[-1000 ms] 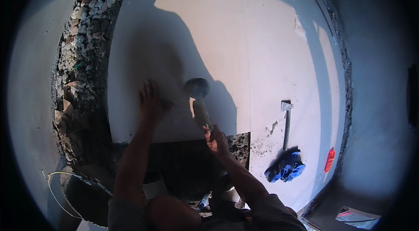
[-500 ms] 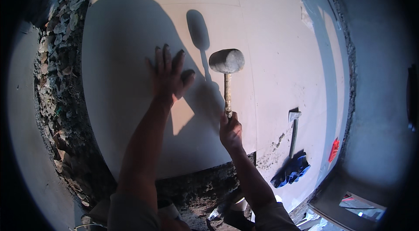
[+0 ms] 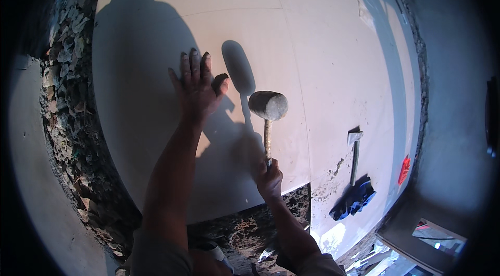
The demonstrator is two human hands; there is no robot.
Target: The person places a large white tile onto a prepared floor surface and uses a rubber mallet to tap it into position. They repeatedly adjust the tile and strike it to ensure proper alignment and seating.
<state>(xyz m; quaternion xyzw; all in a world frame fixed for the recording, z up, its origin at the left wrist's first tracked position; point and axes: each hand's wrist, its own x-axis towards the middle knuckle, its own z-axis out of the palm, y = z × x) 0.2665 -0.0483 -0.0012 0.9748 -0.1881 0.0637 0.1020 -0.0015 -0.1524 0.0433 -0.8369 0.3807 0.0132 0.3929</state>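
Cream tile [image 3: 234,182] spreads across most of the head view, the only one I have, and on it I see the left hand [image 3: 197,91] laid out flat, fingers fanned wide, holding nothing. The right hand [image 3: 269,179] is closed round the handle of a mallet [image 3: 268,105], whose thick grey head hangs above the tile, apart from its own shadow [image 3: 238,67] just to the left. Below the tile's near edge I make out rough dark ground [image 3: 250,224]. At the bottom of my view sits a pale rounded thing [image 3: 220,256], possibly a container; I cannot tell, nor can I see what is in it. Over to the right a hammer [image 3: 355,153] lies with its handle end by a blue-and-black cloth [image 3: 354,199], near a red object [image 3: 404,170]. Broken rubble [image 3: 67,119] lines the left side.
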